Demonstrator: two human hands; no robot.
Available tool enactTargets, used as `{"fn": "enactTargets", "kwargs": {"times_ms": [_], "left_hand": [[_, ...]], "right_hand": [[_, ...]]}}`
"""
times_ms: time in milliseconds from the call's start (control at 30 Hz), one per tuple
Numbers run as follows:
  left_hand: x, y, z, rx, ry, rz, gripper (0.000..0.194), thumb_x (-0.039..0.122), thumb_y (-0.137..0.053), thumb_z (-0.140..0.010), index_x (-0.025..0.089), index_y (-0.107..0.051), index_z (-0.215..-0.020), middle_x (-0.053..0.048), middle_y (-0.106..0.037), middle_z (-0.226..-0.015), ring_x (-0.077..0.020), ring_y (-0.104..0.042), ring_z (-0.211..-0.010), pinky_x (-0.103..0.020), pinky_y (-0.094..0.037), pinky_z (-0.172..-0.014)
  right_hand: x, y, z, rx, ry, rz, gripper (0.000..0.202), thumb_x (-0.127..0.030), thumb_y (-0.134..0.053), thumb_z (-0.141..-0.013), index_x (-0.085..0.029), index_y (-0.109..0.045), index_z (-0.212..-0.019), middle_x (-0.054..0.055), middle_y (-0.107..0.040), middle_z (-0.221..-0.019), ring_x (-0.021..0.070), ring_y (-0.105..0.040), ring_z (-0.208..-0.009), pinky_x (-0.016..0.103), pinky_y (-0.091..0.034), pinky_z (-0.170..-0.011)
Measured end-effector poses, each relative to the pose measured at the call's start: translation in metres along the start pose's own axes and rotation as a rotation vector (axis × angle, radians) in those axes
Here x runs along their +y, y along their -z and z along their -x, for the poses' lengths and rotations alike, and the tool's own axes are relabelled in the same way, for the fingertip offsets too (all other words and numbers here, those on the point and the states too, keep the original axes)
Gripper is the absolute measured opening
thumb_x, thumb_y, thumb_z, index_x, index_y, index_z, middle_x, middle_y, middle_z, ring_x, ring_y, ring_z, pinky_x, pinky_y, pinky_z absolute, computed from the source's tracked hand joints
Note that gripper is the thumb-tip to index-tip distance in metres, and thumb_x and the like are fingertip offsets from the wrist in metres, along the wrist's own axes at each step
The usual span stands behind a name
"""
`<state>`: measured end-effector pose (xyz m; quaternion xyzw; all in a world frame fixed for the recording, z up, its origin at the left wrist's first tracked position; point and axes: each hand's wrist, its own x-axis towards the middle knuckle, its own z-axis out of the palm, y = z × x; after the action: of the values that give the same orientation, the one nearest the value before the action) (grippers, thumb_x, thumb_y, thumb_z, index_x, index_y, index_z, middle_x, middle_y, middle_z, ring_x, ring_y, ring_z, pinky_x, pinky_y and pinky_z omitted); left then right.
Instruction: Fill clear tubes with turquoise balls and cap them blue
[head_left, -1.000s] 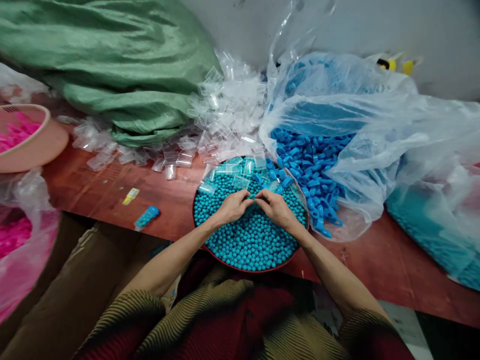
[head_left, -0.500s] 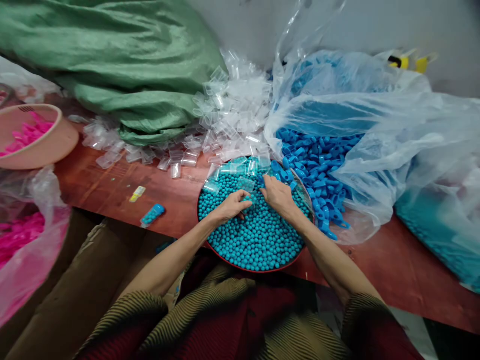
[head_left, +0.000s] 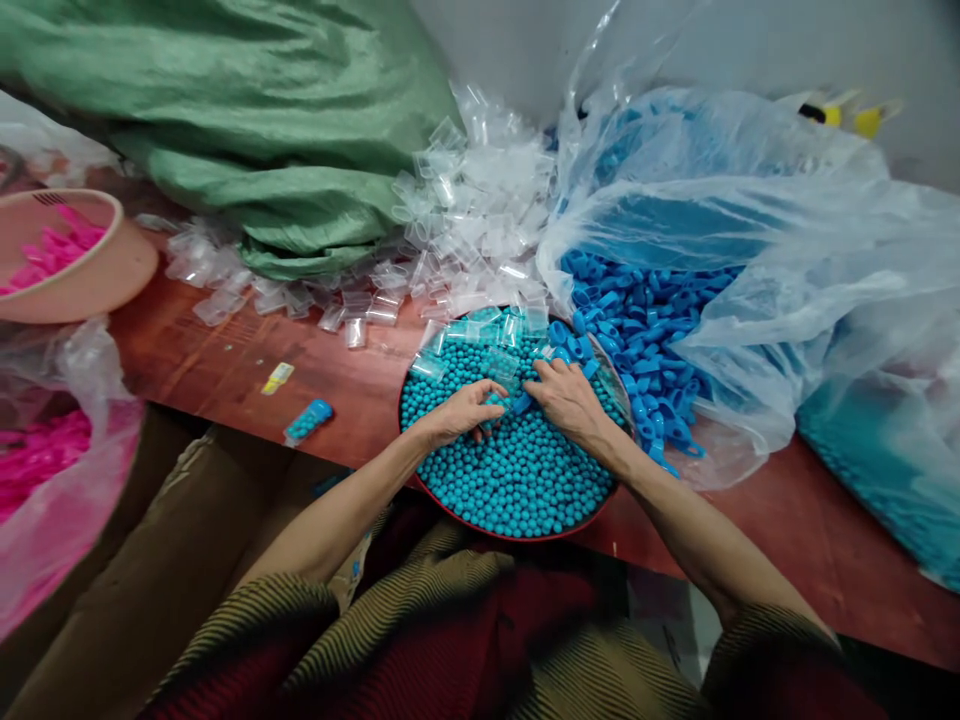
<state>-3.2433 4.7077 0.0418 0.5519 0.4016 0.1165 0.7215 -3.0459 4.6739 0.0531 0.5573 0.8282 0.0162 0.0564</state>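
Note:
A round red-rimmed tray (head_left: 517,537) holds a layer of turquoise beads (head_left: 517,490). Over it, my left hand (head_left: 466,411) is closed around a small clear plastic container with turquoise beads inside, partly hidden by the fingers. Close by on the right, my right hand (head_left: 568,396) grips a blue plastic cap (head_left: 523,403) at the container's open end; whether the two touch, I cannot tell. Several clear containers (head_left: 498,366) and blue caps (head_left: 571,343) lie on the beads at the tray's far side.
Clear containers (head_left: 480,215) are heaped behind the tray beside a green sack (head_left: 285,130). Blue caps (head_left: 637,330) spill from a plastic bag (head_left: 817,250) on the right. Left are a filled capped container (head_left: 308,421), a yellow label piece (head_left: 278,378) and a pink basin (head_left: 112,270).
My right hand has brought a blue cap from the tray's far side toward the container in my left hand. The left hand has stayed nearly in place.

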Motion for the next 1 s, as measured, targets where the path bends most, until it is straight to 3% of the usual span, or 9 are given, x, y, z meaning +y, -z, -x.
{"fn": "enactTargets", "kwargs": {"times_ms": [100,200,267,333,500,600,767,1000], "left_hand": [[0.001,-0.001,0.003,0.009,0.023,-0.03,0.033,0.027,-0.058,-0.075,0.017,-0.046,-0.104,0.003,-0.053,-0.073,-0.0067,-0.054,-0.047,-0.015,-0.038,-0.038],[0.002,-0.005,0.004,0.05,-0.004,-0.085,0.035,0.024,-0.055,-0.077,0.017,-0.045,-0.11,0.002,-0.054,-0.079,-0.0043,-0.053,-0.045,-0.014,-0.035,-0.036],[0.001,-0.007,0.004,0.065,-0.036,-0.108,0.038,0.022,-0.054,-0.078,0.017,-0.044,-0.114,0.003,-0.053,-0.078,-0.0033,-0.051,-0.045,-0.013,-0.034,-0.035],[0.001,-0.009,0.003,0.073,-0.065,-0.124,0.039,0.021,-0.053,-0.078,0.016,-0.044,-0.116,0.004,-0.051,-0.075,-0.0033,-0.049,-0.045,-0.013,-0.032,-0.035],[0.003,-0.011,0.005,0.072,-0.099,-0.112,0.035,0.022,-0.053,-0.079,0.015,-0.047,-0.113,0.005,-0.049,-0.069,-0.0033,-0.046,-0.043,-0.013,-0.031,-0.035],[0.004,-0.012,0.008,0.072,-0.104,-0.095,0.038,0.023,-0.054,-0.079,0.015,-0.046,-0.116,0.005,-0.049,-0.07,-0.0037,-0.046,-0.043,-0.014,-0.031,-0.035],[0.001,-0.016,0.013,0.048,-0.104,-0.053,0.052,0.023,-0.053,-0.08,0.015,-0.038,-0.129,0.006,-0.048,-0.064,-0.0048,-0.045,-0.042,-0.015,-0.031,-0.036],[-0.009,-0.023,0.015,0.125,-0.253,0.002,0.053,0.026,-0.055,-0.078,0.017,-0.041,-0.128,0.005,-0.05,-0.071,-0.0025,-0.042,-0.042,-0.016,-0.036,-0.039]], "right_hand": [[0.001,0.0,0.001,0.005,-0.067,-0.009,0.031,-0.016,-0.034,-0.091,-0.015,-0.065,-0.095,0.013,-0.062,-0.095,0.0241,-0.053,-0.09,0.032,-0.035,-0.072],[-0.004,-0.004,0.008,-0.01,-0.173,-0.123,0.041,-0.013,-0.03,-0.09,-0.014,-0.051,-0.126,0.01,-0.066,-0.091,0.0204,-0.058,-0.079,0.028,-0.037,-0.065],[-0.011,-0.009,0.014,-0.014,-0.138,-0.237,0.049,-0.015,-0.031,-0.09,-0.016,-0.036,-0.139,0.01,-0.067,-0.097,0.0193,-0.06,-0.081,0.026,-0.039,-0.064],[-0.017,-0.013,0.018,-0.006,-0.083,-0.334,0.051,-0.019,-0.032,-0.091,-0.016,-0.031,-0.142,0.01,-0.067,-0.1,0.0199,-0.062,-0.084,0.026,-0.042,-0.065],[-0.02,-0.017,0.02,0.178,-0.033,-0.609,0.04,-0.026,-0.038,-0.093,-0.021,-0.049,-0.131,0.008,-0.068,-0.098,0.0195,-0.063,-0.087,0.029,-0.047,-0.074],[-0.025,-0.019,0.022,0.312,-0.077,-0.68,0.036,-0.027,-0.041,-0.092,-0.021,-0.055,-0.125,0.007,-0.067,-0.094,0.0191,-0.062,-0.085,0.029,-0.048,-0.075],[-0.042,-0.02,0.03,0.324,-0.149,-0.535,0.037,-0.025,-0.037,-0.093,-0.016,-0.057,-0.123,0.007,-0.062,-0.077,0.017,-0.057,-0.066,0.026,-0.044,-0.059],[-0.034,-0.012,0.032,0.415,-0.034,-0.758,0.026,-0.026,-0.043,-0.092,-0.018,-0.066,-0.101,0.001,-0.054,-0.065,0.012,-0.052,-0.059,0.022,-0.041,-0.059]]}}
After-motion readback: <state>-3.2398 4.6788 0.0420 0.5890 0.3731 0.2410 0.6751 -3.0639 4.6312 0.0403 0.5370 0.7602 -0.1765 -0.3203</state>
